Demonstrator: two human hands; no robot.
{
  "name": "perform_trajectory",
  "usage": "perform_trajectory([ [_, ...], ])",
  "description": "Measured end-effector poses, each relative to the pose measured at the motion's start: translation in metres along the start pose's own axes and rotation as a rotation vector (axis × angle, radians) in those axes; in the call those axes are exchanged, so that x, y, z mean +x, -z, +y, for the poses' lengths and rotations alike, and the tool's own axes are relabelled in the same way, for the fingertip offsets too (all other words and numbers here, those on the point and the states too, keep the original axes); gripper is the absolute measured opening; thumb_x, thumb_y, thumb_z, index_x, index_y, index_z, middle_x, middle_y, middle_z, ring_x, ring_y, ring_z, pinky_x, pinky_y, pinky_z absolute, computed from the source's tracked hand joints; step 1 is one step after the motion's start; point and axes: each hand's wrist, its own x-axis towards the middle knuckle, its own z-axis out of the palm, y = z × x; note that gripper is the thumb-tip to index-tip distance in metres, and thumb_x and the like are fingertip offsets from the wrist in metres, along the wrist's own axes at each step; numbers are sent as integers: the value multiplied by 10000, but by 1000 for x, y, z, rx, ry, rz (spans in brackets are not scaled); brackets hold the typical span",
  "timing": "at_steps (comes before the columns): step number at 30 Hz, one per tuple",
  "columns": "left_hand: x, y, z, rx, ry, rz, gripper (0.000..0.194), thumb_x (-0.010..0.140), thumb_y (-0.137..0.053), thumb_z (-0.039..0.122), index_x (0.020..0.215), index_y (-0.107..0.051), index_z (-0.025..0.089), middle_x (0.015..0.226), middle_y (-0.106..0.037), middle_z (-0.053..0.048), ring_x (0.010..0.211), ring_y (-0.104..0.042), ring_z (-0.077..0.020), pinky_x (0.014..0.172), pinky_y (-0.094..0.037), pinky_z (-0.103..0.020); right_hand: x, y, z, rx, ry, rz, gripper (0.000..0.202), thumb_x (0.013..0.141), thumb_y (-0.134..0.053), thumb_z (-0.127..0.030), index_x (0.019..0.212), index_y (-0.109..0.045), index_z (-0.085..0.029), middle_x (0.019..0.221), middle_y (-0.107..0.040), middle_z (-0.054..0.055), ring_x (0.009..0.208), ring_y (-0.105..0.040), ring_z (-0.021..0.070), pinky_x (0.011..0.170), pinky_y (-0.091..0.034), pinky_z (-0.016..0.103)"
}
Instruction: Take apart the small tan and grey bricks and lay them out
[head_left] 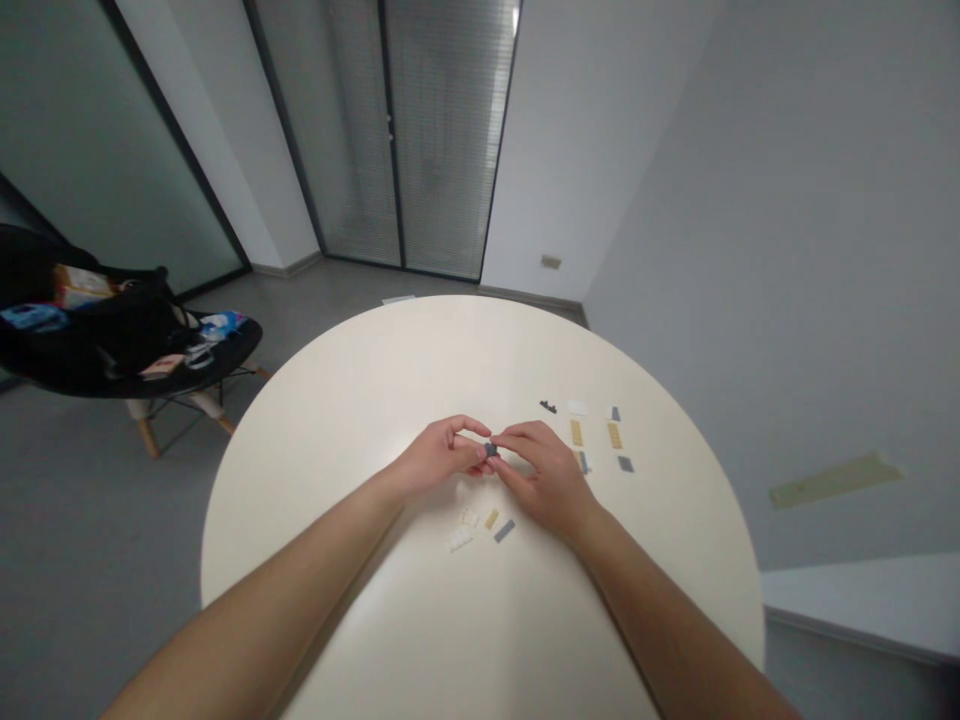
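Observation:
A small dark grey piece [491,450] is pinched between my two hands above the middle of a round white table [360,380]. My left hand [442,455] grips it from the left with thumb and fingers. From the right, the thumb and fingertips of my right hand [541,472] close on the same piece. Just below the hands lie a yellow piece [491,519], a grey strip [505,531] and some white pieces [461,538]. A grey-blue piece [583,462] lies partly behind my right hand.
Right of my hands lie a black piece [548,407], a white piece [577,408], yellow pieces [615,435] and a dark grey square [625,464]. A black chair [82,385] holding a bag stands at the left, beyond the table. Walls rise behind and at the right.

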Motion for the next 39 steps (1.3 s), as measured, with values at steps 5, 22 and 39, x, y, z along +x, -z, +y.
perform_trajectory([
  [5, 2, 3, -4, 73, -40, 37, 380, 680, -761, 263, 974, -550, 150, 671, -693, -9, 654, -652, -139, 676, -463, -253, 0, -2, -1, 73, 12, -77, 198, 848, -602, -195, 1041, -639, -215, 980, -671, 72, 913, -608, 172, 829, -508, 333],
  [22, 5, 5, -9, 136, -119, 92, 313, 741, -698, 294, 935, -483, 177, 597, -616, 41, 568, -549, -100, 597, -403, -235, 1, -3, 0, 109, -6, -73, 119, 840, -605, -175, 927, -670, -222, 915, -715, 37, 872, -650, 147, 814, -521, 293],
  [39, 5, 4, -7, 178, -21, 144, 310, 694, -738, 329, 886, -597, 132, 776, -658, -46, 604, -582, -104, 587, -427, -244, 5, 13, 45, -732, -495, -330, 307, 921, -462, -290, 823, -741, -207, 842, -707, 85, 828, -533, 229, 749, -363, 334],
])
